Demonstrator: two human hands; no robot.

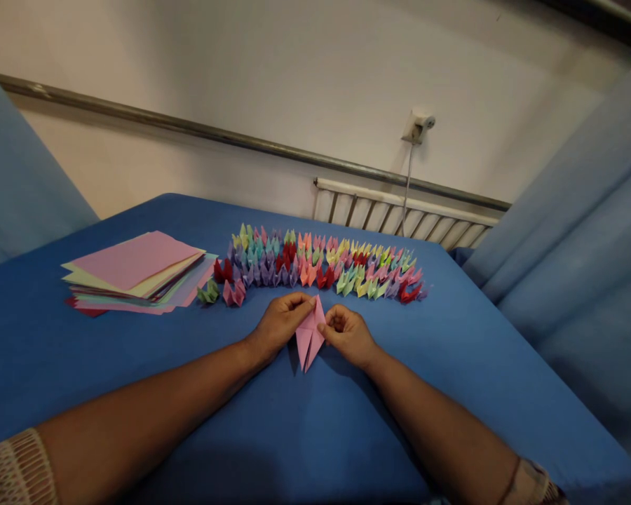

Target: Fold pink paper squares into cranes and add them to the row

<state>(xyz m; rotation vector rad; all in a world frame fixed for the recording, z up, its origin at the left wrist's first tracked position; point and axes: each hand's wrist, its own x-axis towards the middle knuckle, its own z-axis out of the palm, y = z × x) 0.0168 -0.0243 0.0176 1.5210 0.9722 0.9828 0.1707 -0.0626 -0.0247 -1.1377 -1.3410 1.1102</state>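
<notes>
Between my hands is a pink folded paper (306, 344), a narrow diamond with a slit running up from its lower point. My left hand (282, 319) pinches its upper left edge, thumb on the front. On the other side my right hand (350, 334) grips the right edge between thumb and fingers. The lower points hang just over the blue table cover. Just beyond my hands stand rows of small folded paper cranes (310, 273) in many colours. A green crane (208, 292) and a pink crane (234, 293) sit at the near left end of the rows.
A stack of coloured paper sheets (137, 261) lies on the left of the blue-covered table (315, 435). Behind the table are a radiator (368, 210), a wall rail (215, 133) and a socket with a plug (416, 128). Blue curtains (573, 189) hang at both sides.
</notes>
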